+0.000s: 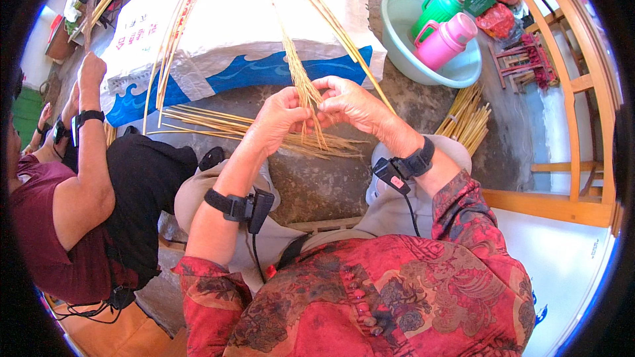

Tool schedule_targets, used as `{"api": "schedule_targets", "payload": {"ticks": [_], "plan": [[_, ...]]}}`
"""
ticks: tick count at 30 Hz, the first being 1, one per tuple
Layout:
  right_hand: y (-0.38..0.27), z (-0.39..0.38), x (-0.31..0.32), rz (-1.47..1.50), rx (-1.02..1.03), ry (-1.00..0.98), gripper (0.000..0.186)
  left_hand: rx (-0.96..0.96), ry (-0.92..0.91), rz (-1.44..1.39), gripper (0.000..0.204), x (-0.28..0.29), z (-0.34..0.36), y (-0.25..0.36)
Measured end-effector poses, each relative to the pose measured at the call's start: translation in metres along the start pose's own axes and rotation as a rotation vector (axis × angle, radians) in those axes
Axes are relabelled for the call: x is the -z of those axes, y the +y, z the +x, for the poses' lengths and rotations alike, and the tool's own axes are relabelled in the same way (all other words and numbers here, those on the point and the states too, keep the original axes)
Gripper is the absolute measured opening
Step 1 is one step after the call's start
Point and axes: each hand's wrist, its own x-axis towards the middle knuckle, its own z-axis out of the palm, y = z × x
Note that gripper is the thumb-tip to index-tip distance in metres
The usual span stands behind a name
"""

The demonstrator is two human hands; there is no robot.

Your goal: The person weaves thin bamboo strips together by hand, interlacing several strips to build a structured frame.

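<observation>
A small bunch of dry broomcorn stalks with bushy heads stands between my two hands, in front of my knees. My left hand pinches it from the left side, fingers curled around the heads. From the right, the thumb and fingers of my right hand close on the same heads. The bunch's thin stems reach away over a white woven sheet with a blue wave border. Just below the hands, more broomcorn stalks lie on the floor, their brushy ends toward the right.
Long loose stalks rest across the sheet. A pale basin at the right holds a pink thermos and a green one. Beside it lies a stalk bundle; a wooden chair frame stands farther right. At left sits a co-worker holding stalks.
</observation>
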Motion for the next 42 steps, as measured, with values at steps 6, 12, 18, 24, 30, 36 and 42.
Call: {"api": "schedule_targets", "payload": {"ticks": [6, 12, 18, 24, 30, 36, 42], "plan": [[-0.006, -0.006, -0.008, 0.013, -0.019, 0.040, 0.039, 0.024, 0.001, -0.022, 0.031, 0.000, 0.000, 0.000], [-0.002, -0.003, -0.006, -0.019, -0.006, 0.033, 0.040, -0.015, 0.023, -0.037, 0.027, -0.001, 0.002, -0.001], [-0.007, -0.004, -0.001, -0.016, -0.003, 0.028, 0.039, 0.017, -0.010, -0.027, 0.029, -0.003, 0.003, 0.002], [-0.005, -0.005, 0.001, 0.006, -0.005, 0.035, 0.040, 0.024, -0.061, -0.030, 0.032, -0.001, 0.004, 0.001], [-0.003, -0.006, -0.003, 0.032, 0.018, 0.037, 0.041, 0.018, -0.021, -0.017, 0.034, 0.001, 0.009, -0.004], [-0.006, -0.007, -0.002, -0.098, 0.020, 0.042, 0.043, 0.025, 0.006, 0.057, 0.033, -0.006, 0.007, -0.001], [-0.007, -0.007, -0.002, -0.089, -0.001, 0.034, 0.042, 0.001, 0.038, 0.019, 0.027, -0.009, 0.007, -0.001]]}}
